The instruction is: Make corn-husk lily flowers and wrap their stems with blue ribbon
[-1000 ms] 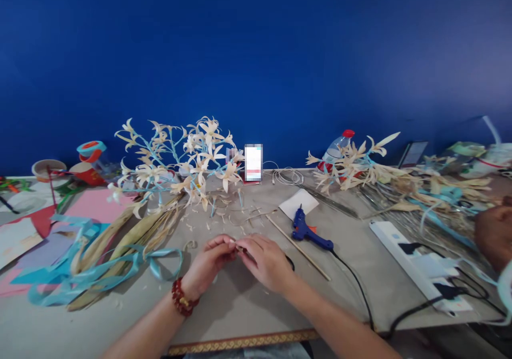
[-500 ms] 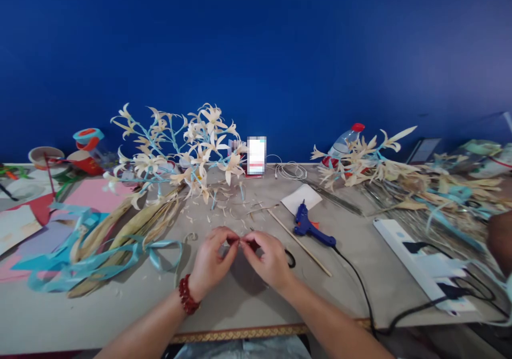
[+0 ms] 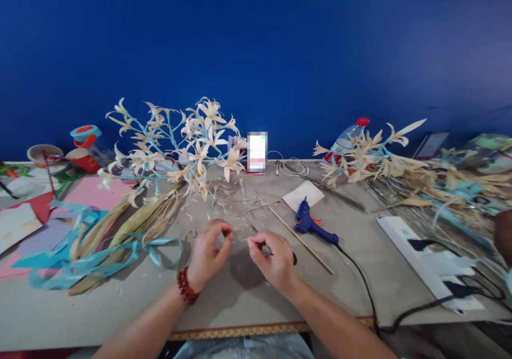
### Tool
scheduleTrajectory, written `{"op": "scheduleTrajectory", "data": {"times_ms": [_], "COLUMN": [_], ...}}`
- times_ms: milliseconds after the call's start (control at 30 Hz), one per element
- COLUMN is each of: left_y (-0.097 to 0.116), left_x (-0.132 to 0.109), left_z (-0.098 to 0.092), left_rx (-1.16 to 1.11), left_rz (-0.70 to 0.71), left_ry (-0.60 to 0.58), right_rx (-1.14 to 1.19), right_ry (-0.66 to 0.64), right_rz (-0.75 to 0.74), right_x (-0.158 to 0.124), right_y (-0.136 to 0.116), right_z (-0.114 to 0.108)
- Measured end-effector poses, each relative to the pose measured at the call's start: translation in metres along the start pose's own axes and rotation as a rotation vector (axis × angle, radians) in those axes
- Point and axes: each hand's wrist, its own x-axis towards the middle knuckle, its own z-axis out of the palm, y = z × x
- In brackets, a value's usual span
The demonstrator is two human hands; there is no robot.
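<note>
Left hand [image 3: 212, 252] and right hand [image 3: 274, 257] now well apart, gap between them; half a second ago their fingertips met over the same spot. Each has thumb and index curled into a ring, tips close; can't tell whether tips quite meet or pinch anything, any piece there too small to make out. Red beaded bracelet [image 3: 187, 286] on left wrist. Dark tool with a black loop [image 3: 295, 258] under right hand, mostly hidden; tip pokes out at its 11 o'clock. Clocking from the hands: thin pale shavings [image 3: 224, 208] at 12, loose on the grey surface [image 3: 236, 311]; smooth round wooden stick [image 3: 302, 240] at 2, blue plastic glue gun [image 3: 314, 228] just beyond, lying as before. Glossy light-blue ribbon [image 3: 162, 260] at 9, over dry, ridged, fibrous husks [image 3: 134, 244] at 10. Papery cream flowers [image 3: 210, 151] at 11, star-shaped, bases partly hidden. Phone [image 3: 257, 152] at 12, screen blurred out. White power strip [image 3: 404, 247] at 3; another person's hand [image 3: 503, 236] beyond, cut off.
</note>
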Motion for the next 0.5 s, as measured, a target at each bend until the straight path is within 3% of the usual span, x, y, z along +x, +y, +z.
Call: {"op": "scheduleTrajectory", "data": {"times_ms": [100, 233, 500], "left_y": [0.013, 0.02, 0.003], "left_x": [-0.003, -0.007, -0.003], "left_z": [0.004, 0.01, 0.003], "left_rx": [-0.025, 0.012, 0.008], "left_rz": [0.121, 0.198, -0.039], "left_ry": [-0.081, -0.049, 0.015], "right_rx": [0.005, -0.009, 0.02], "right_ry": [-0.051, -0.061, 0.054], "right_rz": [0.021, 0.011, -0.044], "right_x": [0.001, -0.001, -0.003], "right_y": [0.0, -0.001, 0.002], "right_z": [0.002, 0.005, -0.001]}}
